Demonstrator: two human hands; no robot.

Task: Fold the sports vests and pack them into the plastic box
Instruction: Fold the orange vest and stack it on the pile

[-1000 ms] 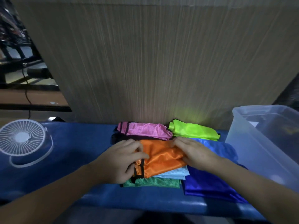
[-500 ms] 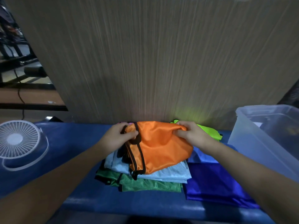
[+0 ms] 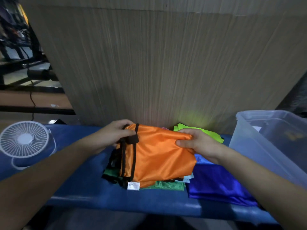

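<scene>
Packing looks to be the step in hand: both hands hold the folded orange vest lifted off the pile, its lower edge hanging over the vests beneath. The left hand pinches the black-trimmed edge; the right hand grips the opposite corner. The next move likely calls for carrying it rightward, over the near wall of the box beyond the right hand. Under the right wrist lies a blue vest, beyond its fingers a lime vest, and a fan stands well left of the left hand. Nothing blocks the way.
</scene>
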